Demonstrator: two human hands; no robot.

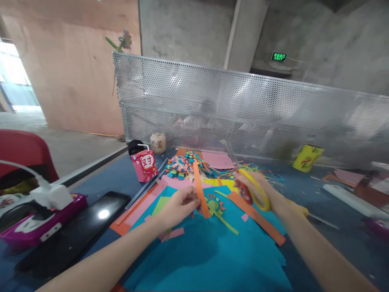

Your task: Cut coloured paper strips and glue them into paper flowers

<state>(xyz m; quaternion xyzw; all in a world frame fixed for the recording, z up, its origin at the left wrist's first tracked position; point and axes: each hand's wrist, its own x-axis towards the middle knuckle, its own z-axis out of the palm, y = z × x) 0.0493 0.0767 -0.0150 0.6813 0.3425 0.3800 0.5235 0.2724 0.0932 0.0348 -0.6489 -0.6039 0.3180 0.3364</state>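
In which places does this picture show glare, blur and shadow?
Head view: white glare on the phone; head view: motion blur on the scissors in the right hand; head view: soft shadow on the blue paper, below the left hand.

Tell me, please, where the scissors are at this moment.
In the head view, the scissors are right of centre, in the right hand, up and right of the green-centred paper flower.
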